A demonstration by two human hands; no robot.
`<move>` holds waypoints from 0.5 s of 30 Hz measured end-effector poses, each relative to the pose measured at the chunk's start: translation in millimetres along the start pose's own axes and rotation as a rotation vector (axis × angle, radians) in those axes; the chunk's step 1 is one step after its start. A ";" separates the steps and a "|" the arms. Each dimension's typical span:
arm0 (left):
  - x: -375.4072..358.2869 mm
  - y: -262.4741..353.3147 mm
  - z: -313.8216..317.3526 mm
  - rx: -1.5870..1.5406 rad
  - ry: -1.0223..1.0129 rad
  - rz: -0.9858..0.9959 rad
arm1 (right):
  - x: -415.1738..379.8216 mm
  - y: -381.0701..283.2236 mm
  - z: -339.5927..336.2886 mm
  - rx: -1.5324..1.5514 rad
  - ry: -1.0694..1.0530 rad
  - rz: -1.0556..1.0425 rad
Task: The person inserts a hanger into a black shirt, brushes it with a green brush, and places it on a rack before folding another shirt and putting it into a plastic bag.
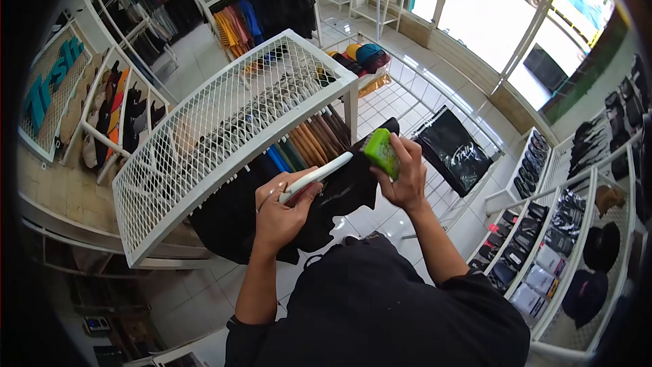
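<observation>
My left hand [280, 212] is closed around one end of a slim white thing [320, 175] with a rounded tip, its far end pointing up and right; I cannot tell its kind. In my right hand [406, 180] is a bright green block [384, 154] with a greyish side, pinched between thumb and fingers. The block is held just to the right of the white thing's tip, with a gap between them. Below and beyond both hands hangs a black garment [346, 187], at the end of a row of clothes on hangers.
A white mesh-topped clothes rack [350, 81] stands in front of me, brown and green garments [319, 137] under it. Black packaged clothing [451, 149] lies on a grid to the right. Shelves with wallets and hats [601, 245] line the right side. Glass doors [502, 20] are beyond.
</observation>
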State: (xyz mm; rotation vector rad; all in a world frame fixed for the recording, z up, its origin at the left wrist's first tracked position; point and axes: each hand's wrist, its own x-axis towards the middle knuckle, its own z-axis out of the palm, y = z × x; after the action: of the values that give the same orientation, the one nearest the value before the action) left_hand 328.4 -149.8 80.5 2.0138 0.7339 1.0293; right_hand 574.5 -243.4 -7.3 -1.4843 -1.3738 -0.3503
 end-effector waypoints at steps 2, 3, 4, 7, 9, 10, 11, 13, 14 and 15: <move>-5.6 0.5 -12.2 0.036 -0.012 0.102 | -10.4 11.4 12.2 -0.022 0.077 0.309; -9.4 -1.7 -18.5 0.026 -0.016 0.111 | -21.5 33.3 14.7 -0.133 0.107 0.429; -14.3 -3.6 -26.2 0.054 -0.022 0.164 | -29.4 31.2 6.4 -0.200 0.159 0.477; -24.5 -1.1 -41.3 0.078 -0.041 0.261 | -32.8 -15.6 -15.0 -0.221 0.253 0.506; -35.7 -2.6 -47.7 0.069 -0.072 0.297 | -27.0 -65.7 -25.9 -0.066 0.271 0.316; -40.2 -6.6 -48.5 0.070 -0.103 0.318 | -28.7 -83.4 -29.0 0.053 0.223 0.324; -45.0 -9.2 -48.8 0.070 -0.133 0.342 | -29.4 -94.5 -32.4 -0.049 0.171 0.148; -56.8 -11.4 -51.0 0.079 -0.155 0.389 | -39.3 -108.0 -36.7 -0.154 0.022 0.027; -63.0 -12.5 -53.0 0.104 -0.167 0.431 | -51.9 -97.4 -36.5 -0.277 0.041 -0.027; -70.0 -14.4 -55.9 0.089 -0.182 0.433 | -63.5 -83.9 -35.0 -0.287 0.123 -0.016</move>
State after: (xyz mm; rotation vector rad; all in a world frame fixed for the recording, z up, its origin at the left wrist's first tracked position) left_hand 243.0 -174.3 61.9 2.3686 0.2530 1.0438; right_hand 497.7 -323.1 -2.0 -1.6550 -1.2764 -0.6603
